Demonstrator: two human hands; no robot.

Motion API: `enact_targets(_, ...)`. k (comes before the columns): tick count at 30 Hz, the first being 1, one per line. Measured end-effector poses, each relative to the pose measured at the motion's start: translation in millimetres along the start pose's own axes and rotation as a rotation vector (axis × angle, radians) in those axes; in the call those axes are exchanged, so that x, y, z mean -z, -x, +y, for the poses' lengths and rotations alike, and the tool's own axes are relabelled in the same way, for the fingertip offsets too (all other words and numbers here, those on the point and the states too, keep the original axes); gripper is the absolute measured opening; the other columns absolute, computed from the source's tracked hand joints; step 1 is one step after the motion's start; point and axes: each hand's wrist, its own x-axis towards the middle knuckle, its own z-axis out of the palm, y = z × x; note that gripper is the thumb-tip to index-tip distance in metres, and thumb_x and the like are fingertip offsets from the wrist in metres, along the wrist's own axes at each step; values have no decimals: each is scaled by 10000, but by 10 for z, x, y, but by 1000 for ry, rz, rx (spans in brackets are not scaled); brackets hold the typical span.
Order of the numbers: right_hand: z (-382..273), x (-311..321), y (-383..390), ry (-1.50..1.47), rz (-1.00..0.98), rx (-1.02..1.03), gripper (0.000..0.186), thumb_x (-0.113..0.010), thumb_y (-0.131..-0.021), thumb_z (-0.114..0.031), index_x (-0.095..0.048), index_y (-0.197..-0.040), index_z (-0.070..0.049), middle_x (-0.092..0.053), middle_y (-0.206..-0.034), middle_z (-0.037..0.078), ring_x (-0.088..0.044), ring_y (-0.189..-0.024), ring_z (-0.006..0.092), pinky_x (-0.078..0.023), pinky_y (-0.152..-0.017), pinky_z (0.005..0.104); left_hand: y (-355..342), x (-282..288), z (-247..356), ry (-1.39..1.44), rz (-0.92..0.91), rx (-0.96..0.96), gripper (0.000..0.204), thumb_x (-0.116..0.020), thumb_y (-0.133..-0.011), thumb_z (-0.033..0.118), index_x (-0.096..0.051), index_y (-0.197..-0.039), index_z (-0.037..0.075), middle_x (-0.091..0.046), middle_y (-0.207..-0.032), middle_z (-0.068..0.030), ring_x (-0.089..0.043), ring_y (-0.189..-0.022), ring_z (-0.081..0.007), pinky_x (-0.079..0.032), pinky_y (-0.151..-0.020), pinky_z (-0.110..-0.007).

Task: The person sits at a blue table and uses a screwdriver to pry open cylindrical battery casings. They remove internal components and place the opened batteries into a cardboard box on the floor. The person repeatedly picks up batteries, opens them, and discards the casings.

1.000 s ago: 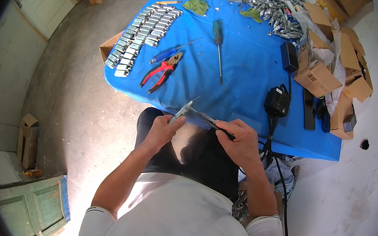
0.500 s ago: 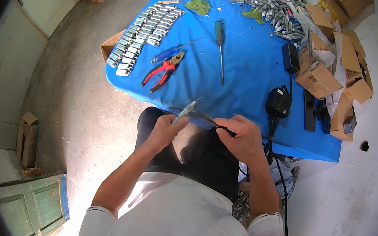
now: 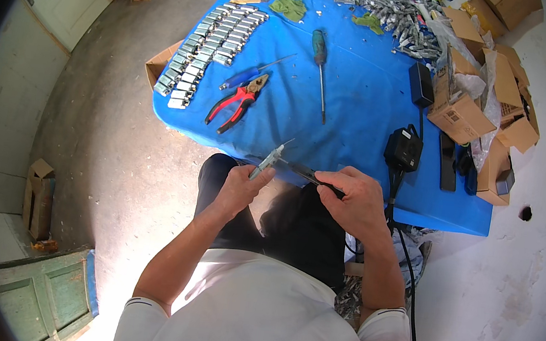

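Note:
Over my lap, at the near edge of the blue-covered table, my left hand (image 3: 241,188) is closed round a slim grey part (image 3: 269,160) with a thin pointed tip. The part tilts up and to the right. My right hand (image 3: 353,199) grips a dark, narrow tool (image 3: 307,172) from the other side. The tool's far end meets the grey part near its middle; its exact kind is not clear. Beyond my hands lie red-and-black pliers (image 3: 237,103), a blue-handled screwdriver (image 3: 243,79) and a green-handled screwdriver (image 3: 320,50).
Rows of silver metal pieces (image 3: 204,56) line the table's left side. A heap of grey parts (image 3: 401,16) is at the back, near green cloths (image 3: 287,8). Opened cardboard boxes (image 3: 463,117), a black adapter (image 3: 404,149) and a phone (image 3: 447,162) occupy the right. A black cable (image 3: 412,290) hangs down.
Both hands keep their grips, and the dark tool still meets the grey part. My right hand has shifted very slightly to the right; the view has moved a little.

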Motion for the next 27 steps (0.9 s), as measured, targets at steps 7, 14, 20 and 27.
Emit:
enact_targets(7, -27, -2, -2, 22, 21, 29, 195, -681, -743, -114, -718, -932, -78, -633, -751, 87, -597, -605, 229, -468, -526, 308, -16, 16, -16, -17, 7, -18, 364, -621, -900, 398, -587, -789, 54, -420, -579, 61, -345, -465, -31, -241, -408, -203)
enact_targets(14, -45, -31, -32, 37, 19, 33, 194, -677, -743, -129, -719, -926, -82, -625, -742, 85, -594, -603, 238, -461, -540, 328, -20, 14, -25, 3, -3, -7, 348, -624, -900, 389, -594, -803, 56, -412, -582, 69, -336, -468, -28, -234, -408, -203)
enact_targets(20, -131, 14, -79, 102, 0, 50, 144, -630, -751, -136, -710, -869, -113, -588, -699, 83, -587, -611, 278, -450, -548, 388, -44, -5, -83, -120, 64, -110, 382, -632, -894, 384, -591, -755, 31, -453, -593, 53, -366, -513, -40, -280, -437, -232)
enact_targets(27, -265, 28, -194, 278, -49, 165, 79, -600, -762, -132, -661, -810, -120, -533, -677, 90, -579, -615, 293, -444, -546, 419, 18, -53, 67, -364, 206, -188, 452, -632, -842, 389, -580, -713, -41, -493, -558, -182, -483, -516, -277, -408, -541, -394)
